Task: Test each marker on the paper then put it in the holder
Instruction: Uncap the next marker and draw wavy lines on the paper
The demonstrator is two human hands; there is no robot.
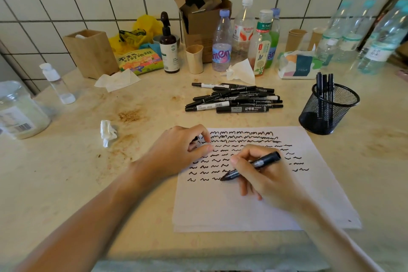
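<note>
right hand grips a black marker in a writing hold, thumb and forefinger pinched round the barrel near the nib, the other fingers curled beneath on the sheet. marker's long axis runs diagonal: nib points down and left, touching the paper at the end of the lowest row of squiggles; its blunt back end rises up and right past the knuckles. barrel matte black, round, with pale print.

left hand rests on the paper's upper left corner, fingers curled in, thumb and forefinger tips close together; a small dark thing shows between them, too hidden to tell what.

paper white, flat, rectangular, rows of black wavy marks across its upper half. countertop pale, stone-like, with brown stains. crumpled tissue left of the sheet.

beyond the paper, a loose pile of markers, black with white labels, lying mostly left to right. right of it, well apart, the holder: round black wire mesh cup, several markers standing upright inside.

farther back: bottles, paper cups, a cardboard box, a wooden box, against a white tiled wall.
</note>
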